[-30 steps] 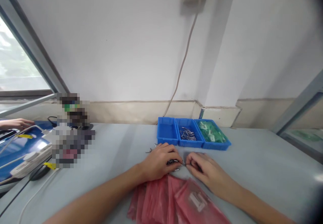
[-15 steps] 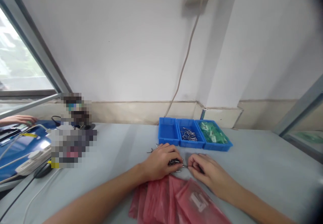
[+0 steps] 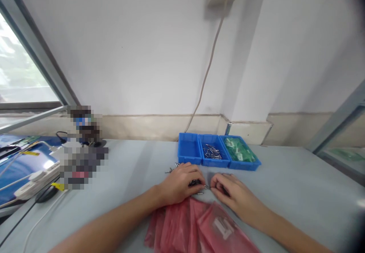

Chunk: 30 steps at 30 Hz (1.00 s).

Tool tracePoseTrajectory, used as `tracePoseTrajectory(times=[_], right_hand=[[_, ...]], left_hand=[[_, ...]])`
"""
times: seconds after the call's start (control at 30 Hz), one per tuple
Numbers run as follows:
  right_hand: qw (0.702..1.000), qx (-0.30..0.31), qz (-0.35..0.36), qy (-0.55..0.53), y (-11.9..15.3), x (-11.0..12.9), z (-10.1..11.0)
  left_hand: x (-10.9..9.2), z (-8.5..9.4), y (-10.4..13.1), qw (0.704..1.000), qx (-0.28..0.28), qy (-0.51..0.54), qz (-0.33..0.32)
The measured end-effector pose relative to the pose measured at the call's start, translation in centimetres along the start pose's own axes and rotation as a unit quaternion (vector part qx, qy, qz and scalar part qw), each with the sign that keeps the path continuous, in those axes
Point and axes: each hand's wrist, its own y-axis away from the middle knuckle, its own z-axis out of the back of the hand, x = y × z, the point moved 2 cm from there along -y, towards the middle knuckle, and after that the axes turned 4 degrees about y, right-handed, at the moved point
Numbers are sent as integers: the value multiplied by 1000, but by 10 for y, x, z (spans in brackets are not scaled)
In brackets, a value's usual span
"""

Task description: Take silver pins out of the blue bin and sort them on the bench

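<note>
My left hand (image 3: 184, 182) rests on the table with its fingers curled over small silver screw-like metal pieces, one of them pinched at the fingertips. More of these metal pieces (image 3: 170, 170) lie behind that hand. Close on the right, my right hand (image 3: 234, 196) is closed, thumb and forefinger pinching the near end of a thin metal piece (image 3: 207, 187) that bridges the small gap between both hands. Its exact shape is too small to make out. Just below the hands lie several red translucent plastic bags (image 3: 179, 226), overlapping; the rightmost has a white label.
Three blue trays stand in a row behind my hands: a bare one (image 3: 189, 160), one with metal pieces (image 3: 215, 163), one with green bags (image 3: 244, 165). At left are a white power strip (image 3: 37, 179), cables and a black mouse (image 3: 47, 194). A wall (image 3: 142, 55) rises behind.
Another person's hand at the far left has gone out of view. The view has shifted slightly; my hands keep nearly the same pose, with the thin metal piece still between them.
</note>
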Motion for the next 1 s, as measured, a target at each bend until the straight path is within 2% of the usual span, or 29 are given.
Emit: tracePoseTrajectory(times=[0.57, 1.0], right_hand=[[1000, 2, 15, -4, 3, 1, 1], [995, -27, -6, -98, 6, -4, 2]], left_hand=[[0, -2, 0, 1000, -2, -11, 9], [1, -1, 1, 1000, -5, -6, 5]])
